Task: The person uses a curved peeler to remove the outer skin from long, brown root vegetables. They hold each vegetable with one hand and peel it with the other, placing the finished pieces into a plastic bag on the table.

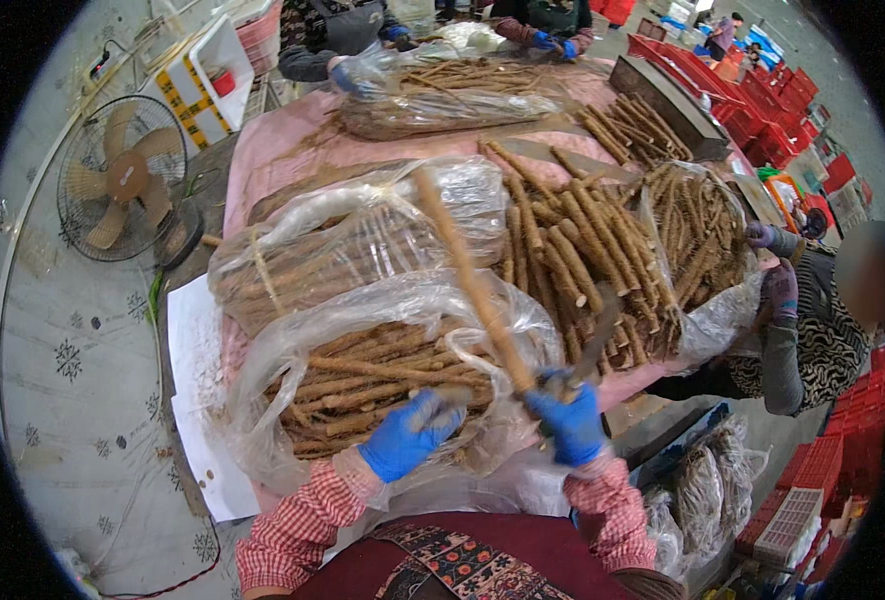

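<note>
My right hand (pixel 571 421), in a blue glove, is closed around the lower end of a long brown root (pixel 472 281), likely a yam, which slants up and left. A blurred dark blade (pixel 598 337) rises beside the same hand; its handle is hidden. My left hand (pixel 416 433), also gloved in blue, hovers with curled fingers over the near edge of an opened clear plastic bag (pixel 262 375) full of long thin roots (pixel 382 375). Motion blur hides whether it holds anything. Right of the bag lies a pile of thicker roots (pixel 585 247) with cut ends.
Wrapped root bundles (pixel 360 247) lie behind the open bag on the pink-covered table (pixel 277 135). A co-worker's gloved hands (pixel 780 285) touch another bag at right; more co-workers stand across the table. A fan (pixel 124 176) stands left, red crates (pixel 772 112) at far right.
</note>
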`<state>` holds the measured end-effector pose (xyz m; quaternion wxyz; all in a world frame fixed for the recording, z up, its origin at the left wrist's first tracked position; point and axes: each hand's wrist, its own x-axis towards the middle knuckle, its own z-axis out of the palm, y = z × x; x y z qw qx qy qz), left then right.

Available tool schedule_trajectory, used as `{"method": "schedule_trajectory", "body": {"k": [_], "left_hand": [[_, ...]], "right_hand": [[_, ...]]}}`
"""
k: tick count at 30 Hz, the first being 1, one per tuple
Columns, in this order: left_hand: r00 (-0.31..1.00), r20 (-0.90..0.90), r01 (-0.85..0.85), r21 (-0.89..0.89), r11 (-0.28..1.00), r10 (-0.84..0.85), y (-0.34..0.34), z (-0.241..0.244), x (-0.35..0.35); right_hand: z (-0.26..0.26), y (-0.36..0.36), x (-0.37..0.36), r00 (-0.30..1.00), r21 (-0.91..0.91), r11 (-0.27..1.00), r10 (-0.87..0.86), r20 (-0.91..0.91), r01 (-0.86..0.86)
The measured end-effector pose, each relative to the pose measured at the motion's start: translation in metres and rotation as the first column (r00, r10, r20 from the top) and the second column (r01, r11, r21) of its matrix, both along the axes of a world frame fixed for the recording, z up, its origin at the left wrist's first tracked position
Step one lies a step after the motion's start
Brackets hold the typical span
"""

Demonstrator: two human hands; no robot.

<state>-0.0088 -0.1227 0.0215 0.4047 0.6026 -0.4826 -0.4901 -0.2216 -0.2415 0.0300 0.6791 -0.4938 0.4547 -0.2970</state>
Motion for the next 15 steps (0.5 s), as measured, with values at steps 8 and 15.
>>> {"method": "schedule_trajectory", "body": {"k": [8,15], "left_hand": [[0.848,0.455,0.175,0.242,0.954,-0.271,0.03,-0.027,0.022],[0.772,0.561,0.119,0.333,0.935,-0.298,0.046,-0.037,0.031]], "right_hand": [[0.01,-0.128,-0.057,0.71,-0.855,0.495,-0.545,-0.446,-0.158],[-0.042,-0.158,-0.046,0.5,-0.795,0.48,-0.618,-0.607,-0.372]]}}
